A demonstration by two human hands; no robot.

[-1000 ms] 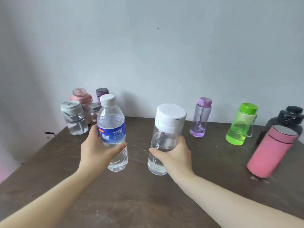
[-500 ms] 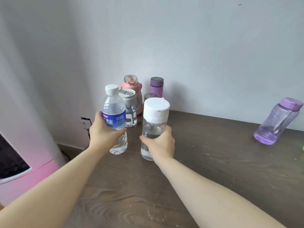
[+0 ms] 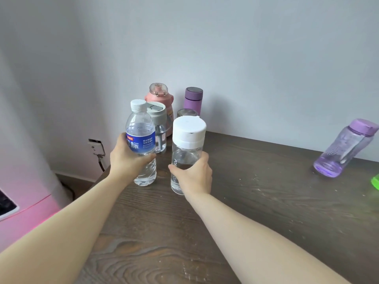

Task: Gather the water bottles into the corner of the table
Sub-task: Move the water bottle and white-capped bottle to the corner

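Observation:
My left hand (image 3: 127,160) grips a clear plastic water bottle with a blue label (image 3: 140,140), upright near the table's left edge. My right hand (image 3: 194,176) grips a clear bottle with a wide white lid (image 3: 187,144), upright just to its right. Behind them, in the back left corner, stand a pink bottle (image 3: 159,97), a purple flask (image 3: 193,98), a clear bottle with a grey-white lid (image 3: 159,124) and a small glass jar (image 3: 185,112), partly hidden. A purple translucent bottle (image 3: 344,148) stands at the far right.
The dark wooden table (image 3: 256,201) meets a grey wall at the back. A green bottle's edge (image 3: 375,181) shows at the right border. Left of the table are a wall socket with cable (image 3: 96,147) and a white and pink appliance (image 3: 24,191).
Both hands have carried their bottles left and toward the corner cluster. The view has turned left, so the green, pink and black bottles on the right have left the frame.

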